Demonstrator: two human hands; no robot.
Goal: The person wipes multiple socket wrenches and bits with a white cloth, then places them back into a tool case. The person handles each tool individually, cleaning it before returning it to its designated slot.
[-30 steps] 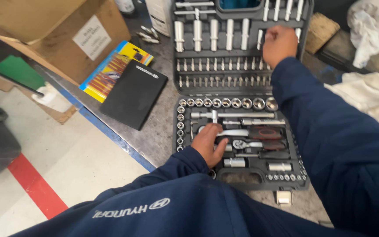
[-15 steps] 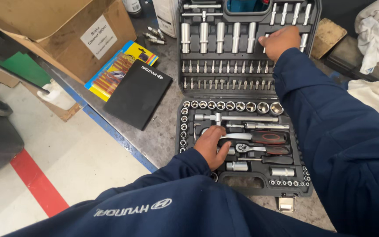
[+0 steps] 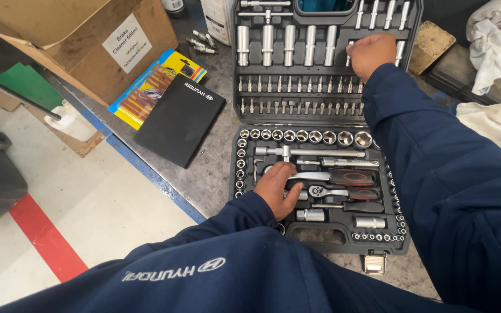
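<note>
An open black socket set case [image 3: 320, 119] lies on a grey metal bench, lid half at the back and tray half near me. My left hand [image 3: 278, 186] rests on the tray's left side, fingers curled on the head of a chrome ratchet with a black and red handle [image 3: 334, 177]. My right hand [image 3: 368, 53] reaches into the lid among the long chrome sockets [image 3: 285, 43], fingers closed at one slot; what they pinch is hidden. Both arms wear dark blue sleeves.
A flat black pouch [image 3: 179, 117] and a yellow and blue packet [image 3: 156, 87] lie left of the case. A cardboard box [image 3: 79, 35] stands at the back left. White rags [image 3: 494, 116] sit to the right. The floor with a red stripe [image 3: 44, 237] lies below the bench edge.
The view has shifted a little. My right hand has stayed at the lid's upper right sockets, and my left hand has stayed on the ratchet.
</note>
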